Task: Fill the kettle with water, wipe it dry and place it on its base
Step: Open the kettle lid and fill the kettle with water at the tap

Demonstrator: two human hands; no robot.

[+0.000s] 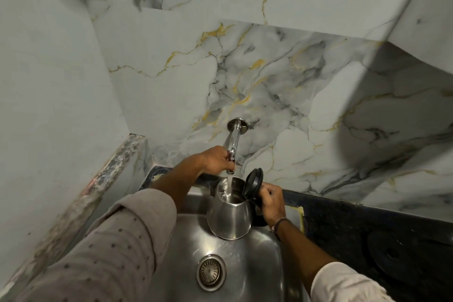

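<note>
Fingers of our left hand (215, 160) are gripping the tap (231, 147); our right hand (270, 201) is clenching the handle, keeping the open steel kettle (229, 216) under the stream, over the sink (247, 267).

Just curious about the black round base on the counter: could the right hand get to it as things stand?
Probably not yet: the right hand is gripping the kettle under running water. The base lies unobstructed on the counter.

Head view, steeply down over sink (245, 265)
</note>
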